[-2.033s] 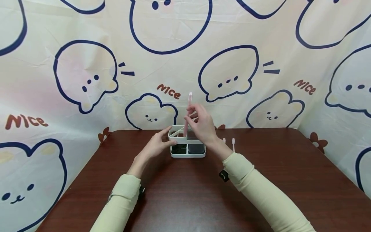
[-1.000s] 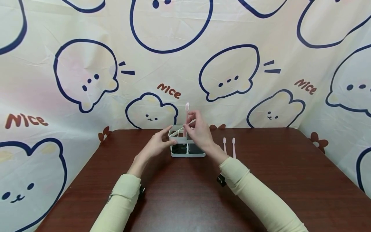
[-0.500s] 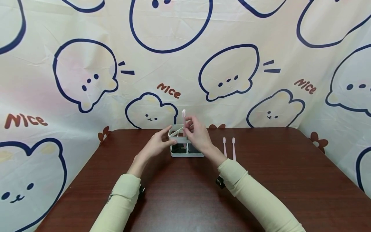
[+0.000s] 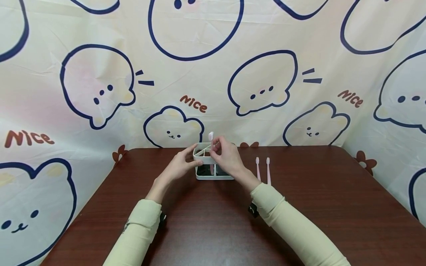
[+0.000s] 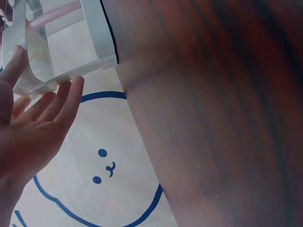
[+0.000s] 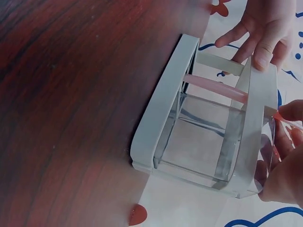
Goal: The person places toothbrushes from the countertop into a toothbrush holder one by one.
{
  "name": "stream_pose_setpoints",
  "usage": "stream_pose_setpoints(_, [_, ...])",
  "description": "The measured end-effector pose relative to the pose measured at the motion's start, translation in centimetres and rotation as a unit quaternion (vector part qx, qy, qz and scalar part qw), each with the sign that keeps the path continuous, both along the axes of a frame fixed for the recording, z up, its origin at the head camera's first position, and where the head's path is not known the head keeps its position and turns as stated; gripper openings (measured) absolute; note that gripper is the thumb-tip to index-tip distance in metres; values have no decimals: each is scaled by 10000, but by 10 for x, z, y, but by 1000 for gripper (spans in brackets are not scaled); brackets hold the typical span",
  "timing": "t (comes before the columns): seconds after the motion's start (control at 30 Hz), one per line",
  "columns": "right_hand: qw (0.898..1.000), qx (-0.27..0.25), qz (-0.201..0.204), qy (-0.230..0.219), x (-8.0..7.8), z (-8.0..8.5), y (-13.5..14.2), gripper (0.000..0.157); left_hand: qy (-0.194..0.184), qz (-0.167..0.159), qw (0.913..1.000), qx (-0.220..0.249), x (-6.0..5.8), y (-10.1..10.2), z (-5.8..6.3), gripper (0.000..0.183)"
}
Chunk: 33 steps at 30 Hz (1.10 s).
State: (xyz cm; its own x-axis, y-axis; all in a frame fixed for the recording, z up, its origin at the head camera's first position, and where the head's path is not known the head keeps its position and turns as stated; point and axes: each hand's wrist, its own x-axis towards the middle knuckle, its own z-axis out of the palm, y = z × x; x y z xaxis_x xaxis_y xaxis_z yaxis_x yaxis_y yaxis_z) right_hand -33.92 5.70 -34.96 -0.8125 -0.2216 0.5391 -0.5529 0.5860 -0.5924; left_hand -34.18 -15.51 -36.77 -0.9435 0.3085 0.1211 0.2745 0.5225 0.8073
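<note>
A white toothbrush holder with a divided upper frame and a dark-floored base stands at the table's far edge. My left hand holds its upper frame at the left, thumb on the front and fingers along the side. My right hand pinches a pink toothbrush just below its pale head. The brush stands upright through an upper compartment. In the right wrist view its handle reaches down to the holder's base, beside a clear cup in the other half. The pinching fingertips partly cover the brush's neck.
Two more pink toothbrushes, the left one and the right one, lie right of the holder, partly behind my right forearm. A printed curtain hangs behind the brown table.
My right hand has lowered the toothbrush, shifting slightly left, so its handle now shows below the upper frame. The left hand has stayed on the holder.
</note>
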Motion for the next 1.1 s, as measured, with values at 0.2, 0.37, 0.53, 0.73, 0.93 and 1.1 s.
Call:
stream_pose_setpoints(0.2, [9998,128,-20,-130,2,1,3,21,16,-26,10000,-6,1,1,0,80])
stream_pose_setpoints(0.37, [9998,120,51,-177,2,1,7,24,-11,2,10000,-3,1,1,0,79])
stream_pose_setpoints(0.53, [9997,235,32,-20,2,2,11,25,-53,25,10000,-5,1,1,-1,79])
stream_pose_setpoints(0.73, [9993,351,-9,86,3,4,18,24,-64,-32,10000,30,0,0,-3,81])
stream_pose_setpoints(0.93, [9993,350,-64,96,3,4,27,21,-29,-10,10000,-16,0,0,-2,81])
stream_pose_setpoints(1.1, [9994,338,-62,95,3,5,34,21,-4,-15,10000,-34,-1,1,-2,80])
